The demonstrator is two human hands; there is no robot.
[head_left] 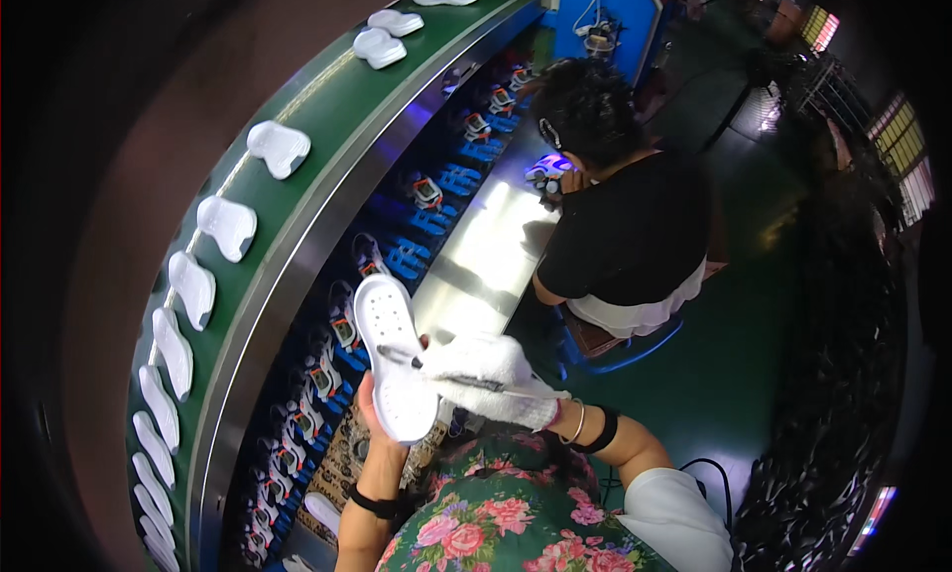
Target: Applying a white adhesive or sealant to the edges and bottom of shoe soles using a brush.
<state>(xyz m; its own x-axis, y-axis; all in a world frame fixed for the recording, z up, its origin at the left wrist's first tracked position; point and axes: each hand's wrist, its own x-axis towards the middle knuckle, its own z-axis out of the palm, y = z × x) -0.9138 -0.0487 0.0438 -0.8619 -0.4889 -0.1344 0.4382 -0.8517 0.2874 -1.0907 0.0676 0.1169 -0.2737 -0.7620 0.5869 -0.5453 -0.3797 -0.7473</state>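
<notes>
A white shoe sole [405, 405] with small holes at both ends stands tilted in front of me, its inner face toward me. My bare left hand [373, 413] grips it by its lower left edge, the fingers mostly hidden behind it. My right hand [496, 376], in a white knitted glove, is closed round a thin brush [399, 357]. The brush's dark tip lies over the middle of the sole, seemingly touching it. Glove and sole hide part of the handle.
On my left a green conveyor belt [322, 101] carries several white soles [226, 227]. Beside it, a lower line holds shoe uppers [324, 379] on blue supports [407, 259]. A seated co-worker [635, 225] in black works ahead, beside a bright metal worktop [486, 250].
</notes>
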